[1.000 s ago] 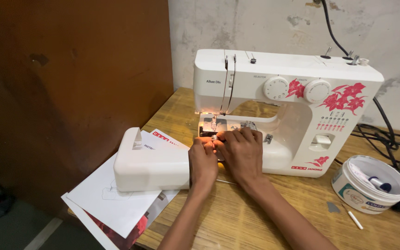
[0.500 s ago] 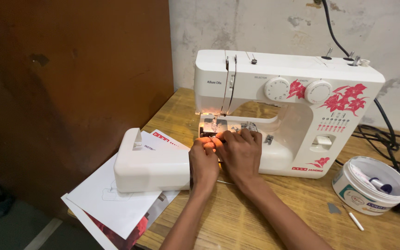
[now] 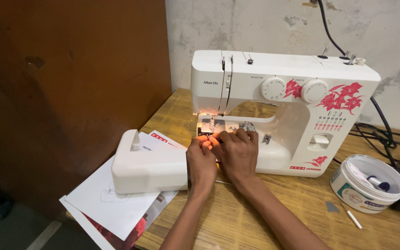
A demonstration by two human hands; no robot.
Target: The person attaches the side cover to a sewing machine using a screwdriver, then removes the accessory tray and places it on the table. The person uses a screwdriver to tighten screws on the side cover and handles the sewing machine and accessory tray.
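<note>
A white sewing machine [image 3: 283,69] with red flower prints stands on a wooden table [image 3: 255,222], its lamp lit over the needle plate [image 3: 211,124]. My left hand [image 3: 201,164] and my right hand [image 3: 238,155] meet at the front of the machine's free arm, just below the needle. Their fingertips are pinched together there on a small metal part, which they mostly hide. The machine's detached white extension box [image 3: 146,169] lies directly left of my left hand, touching the wrist side.
Booklets and white sheets [image 3: 112,203] lie under the box and overhang the table's left edge. At the right stand a round white tub [image 3: 348,190] holding small items, a white stick [image 3: 352,218], a grey scrap [image 3: 332,207] and black cables [image 3: 385,136]. A brown panel [image 3: 70,92] borders the left.
Both hands stay at the same spot under the needle, with only small finger movements. The view has shifted slightly.
</note>
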